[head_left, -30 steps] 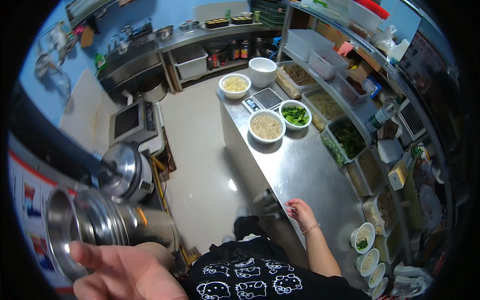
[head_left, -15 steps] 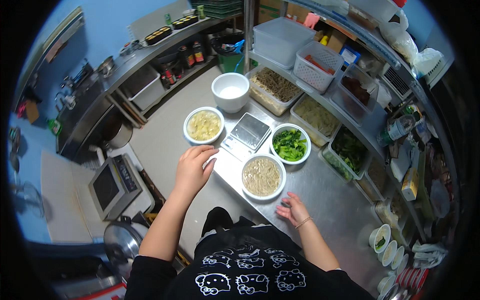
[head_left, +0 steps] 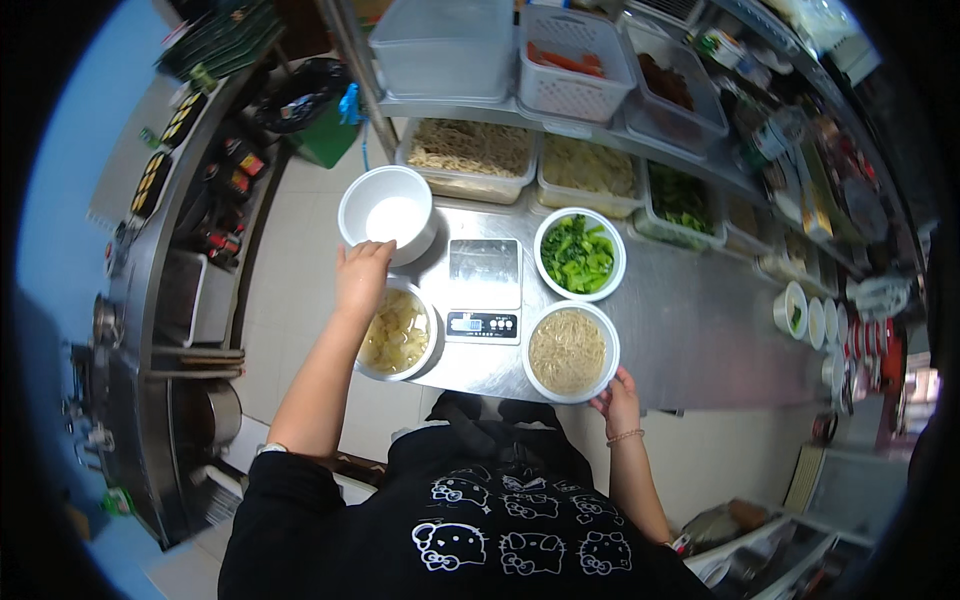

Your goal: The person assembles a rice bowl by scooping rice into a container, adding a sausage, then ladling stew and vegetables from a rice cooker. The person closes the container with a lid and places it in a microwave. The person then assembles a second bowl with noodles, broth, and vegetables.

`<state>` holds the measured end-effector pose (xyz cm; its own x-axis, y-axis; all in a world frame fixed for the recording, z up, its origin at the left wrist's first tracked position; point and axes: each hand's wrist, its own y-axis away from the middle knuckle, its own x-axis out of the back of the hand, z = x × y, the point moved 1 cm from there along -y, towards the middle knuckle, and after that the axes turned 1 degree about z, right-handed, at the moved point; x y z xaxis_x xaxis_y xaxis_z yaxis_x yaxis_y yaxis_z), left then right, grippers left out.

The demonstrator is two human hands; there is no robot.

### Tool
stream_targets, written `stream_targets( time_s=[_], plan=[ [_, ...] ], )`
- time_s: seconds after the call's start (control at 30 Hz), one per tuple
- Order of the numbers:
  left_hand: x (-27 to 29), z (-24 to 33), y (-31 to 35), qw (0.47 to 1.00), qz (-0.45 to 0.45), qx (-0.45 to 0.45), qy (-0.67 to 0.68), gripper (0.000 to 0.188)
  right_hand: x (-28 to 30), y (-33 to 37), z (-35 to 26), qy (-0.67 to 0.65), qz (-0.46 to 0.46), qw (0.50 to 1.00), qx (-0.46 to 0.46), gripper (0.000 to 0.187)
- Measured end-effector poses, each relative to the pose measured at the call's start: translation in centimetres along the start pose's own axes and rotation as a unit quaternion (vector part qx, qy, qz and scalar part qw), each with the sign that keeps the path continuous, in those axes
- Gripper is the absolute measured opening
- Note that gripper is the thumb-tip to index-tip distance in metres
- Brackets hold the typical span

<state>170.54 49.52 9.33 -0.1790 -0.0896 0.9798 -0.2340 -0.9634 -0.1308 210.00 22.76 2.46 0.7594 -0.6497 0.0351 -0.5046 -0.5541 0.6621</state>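
My left hand (head_left: pixel 364 272) reaches to the near rim of a deep white tub (head_left: pixel 352 212), its fingers stretched out over the edge. Below that forearm is a white bowl of pale yellow, wet-looking pieces (head_left: pixel 400 335), partly covered by the arm. At the right front, the fingers of my right hand (head_left: pixel 616 398) curl against the lower right edge of a white bowl of thin pale strands (head_left: pixel 567 352). Beyond it stands a white bowl of chopped green leaves (head_left: pixel 578 255). A flat kitchen scale (head_left: pixel 485 275) with a lit display lies between the bowls.
Everything stands on a steel table (head_left: pixel 690 330). Clear bins of food (head_left: pixel 470 160) line its back under a shelf (head_left: pixel 560 115) with more containers. Small white bowls (head_left: pixel 790 310) sit at the far right. A green bin (head_left: pixel 325 140) stands behind left, beside a steel counter (head_left: pixel 165 290).
The view has turned toward the right. My left hand has gone forward to the deep white tub's rim, and my right hand has come up against the bowl of pale strands.
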Motion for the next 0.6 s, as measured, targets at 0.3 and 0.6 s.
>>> stream_targets(
  time_s=[0.3,0.6],
  plan=[
    [1.3,-1.0,-1.1,0.978,0.072,-0.030,0.193,0.017,-1.0,4.4,1.4,-0.007,0.140,0.984,0.110,0.033],
    [1.3,5.9,2.7,0.919,0.081,-0.250,0.295,0.024,-2.0,4.5,-1.7,0.076,0.152,0.913,0.371,0.031]
  ],
)
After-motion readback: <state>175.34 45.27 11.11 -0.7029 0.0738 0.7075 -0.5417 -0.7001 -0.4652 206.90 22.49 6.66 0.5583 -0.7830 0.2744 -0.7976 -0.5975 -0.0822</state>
